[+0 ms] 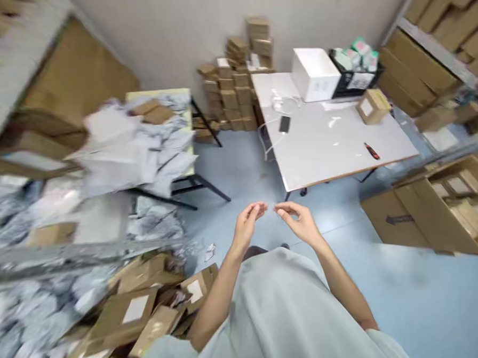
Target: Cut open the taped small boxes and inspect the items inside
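Observation:
My left hand (248, 222) and my right hand (298, 223) are raised in front of my body, above the blue floor. Their fingertips point toward each other with a small gap between them. Both hands have loosely curved fingers, and I see nothing in either one. Beyond them stands a white table (328, 151), the nearest piece of furniture. On it are a black phone (284, 124), a white cable with a plug (277, 101), a red-and-black tool like a cutter (372, 150) and a small cardboard box (372, 106).
A white box (315, 75) and a black crate (354, 81) stand at the table's back. Small cartons (231, 93) are stacked by the wall. Left are grey mailing bags (145, 142) on a stand and loose cartons (131, 312). An open carton (429, 215) sits right.

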Available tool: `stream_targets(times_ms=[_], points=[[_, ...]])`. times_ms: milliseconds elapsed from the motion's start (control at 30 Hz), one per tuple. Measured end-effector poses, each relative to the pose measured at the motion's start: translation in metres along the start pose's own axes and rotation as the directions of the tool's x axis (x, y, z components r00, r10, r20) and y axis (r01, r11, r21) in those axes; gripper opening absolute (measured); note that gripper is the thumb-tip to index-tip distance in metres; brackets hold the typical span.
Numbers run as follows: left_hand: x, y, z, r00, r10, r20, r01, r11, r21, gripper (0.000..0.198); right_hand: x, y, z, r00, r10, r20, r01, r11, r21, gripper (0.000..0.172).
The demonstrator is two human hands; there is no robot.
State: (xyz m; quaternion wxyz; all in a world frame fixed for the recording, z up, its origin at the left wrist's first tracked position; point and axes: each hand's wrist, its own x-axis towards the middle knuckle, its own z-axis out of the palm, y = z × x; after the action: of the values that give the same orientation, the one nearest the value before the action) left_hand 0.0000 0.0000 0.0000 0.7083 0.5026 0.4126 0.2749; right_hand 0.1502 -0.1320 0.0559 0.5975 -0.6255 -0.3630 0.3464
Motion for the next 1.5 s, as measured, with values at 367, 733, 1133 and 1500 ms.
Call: stream_targets(times_ms=[367,733,1133,1500], points=[[0.076,0.007,0.211,0.879,0.053,0.473,-0.145,0.976,0.161,0.062,0.03,0.022,-0.171,0.854,0.041,-0.518,-0.006,0.998,0.069,0.036],[0.234,0.01,0.367,0.867,-0.049,0.495,-0.061,0.977,0.203,0.07,0.133,0.021,-0.342,0.766,0.085,-0.637,-0.154,0.987,-0.053,0.036],[0.293,0.025,0.555,0.734,-0.12,0.668,-0.124,0.944,0.306,0.06,0.145,0.015,-0.477,0.434,0.031,-0.901,-0.227,0.971,-0.075,0.033],[0.203,-0.061,0.733,0.556,-0.277,0.783,-0.212,0.864,0.456,0.06,0.022,0.026,-0.631,0.125,0.028,-0.992,-0.197,0.98,0.003,0.055]])
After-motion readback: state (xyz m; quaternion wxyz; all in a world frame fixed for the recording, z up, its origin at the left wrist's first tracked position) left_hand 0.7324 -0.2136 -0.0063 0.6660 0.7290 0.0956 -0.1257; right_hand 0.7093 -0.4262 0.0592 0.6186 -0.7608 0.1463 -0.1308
